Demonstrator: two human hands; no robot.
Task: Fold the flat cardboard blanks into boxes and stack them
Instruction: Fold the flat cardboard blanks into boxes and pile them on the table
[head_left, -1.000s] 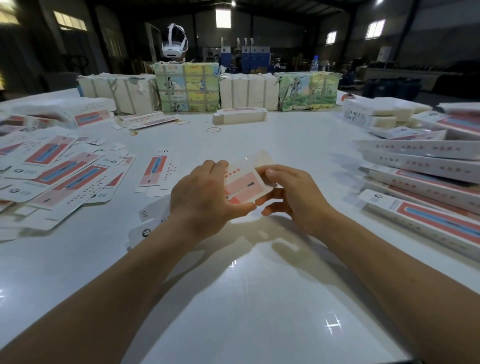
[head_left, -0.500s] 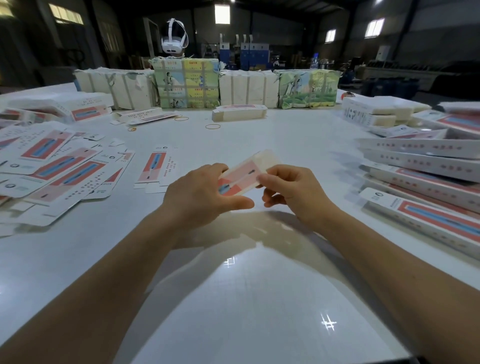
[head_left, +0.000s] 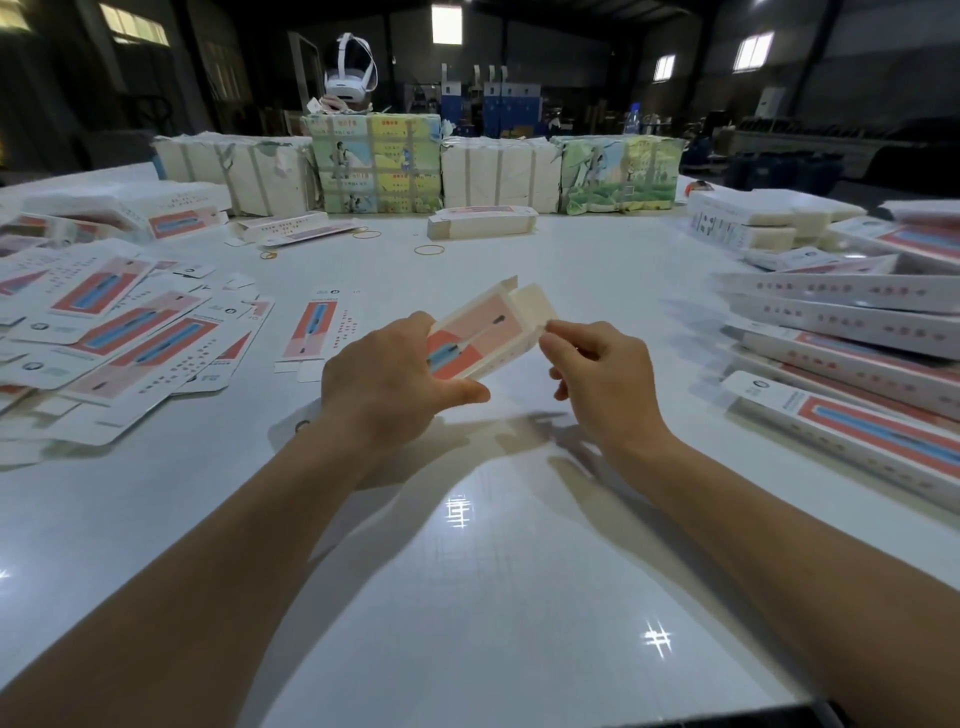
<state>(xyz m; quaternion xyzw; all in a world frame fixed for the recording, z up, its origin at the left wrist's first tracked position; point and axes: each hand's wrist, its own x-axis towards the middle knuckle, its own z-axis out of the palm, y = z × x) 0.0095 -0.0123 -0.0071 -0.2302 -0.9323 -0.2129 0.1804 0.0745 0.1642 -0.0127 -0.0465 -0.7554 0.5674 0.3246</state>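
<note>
A partly folded cardboard box (head_left: 480, 332), white with a red, pink and blue print, is held above the middle of the white table (head_left: 493, 571). My left hand (head_left: 387, 382) grips its near end, thumb underneath. My right hand (head_left: 597, 379) pinches the box's right edge by the open far-end flap. Flat blanks (head_left: 109, 332) lie spread over the left of the table. Folded boxes (head_left: 852, 358) are stacked on the right.
Wrapped bundles (head_left: 376, 163) line the far edge, with a white headset (head_left: 350, 78) on top. One folded box (head_left: 480, 223) lies in front of them, near rubber bands (head_left: 428, 250). A single blank (head_left: 317, 327) lies left of my left hand.
The box has opened out from a flatter shape into a tube with its far flaps raised. My right hand has shifted from the upper edge to the right side.
</note>
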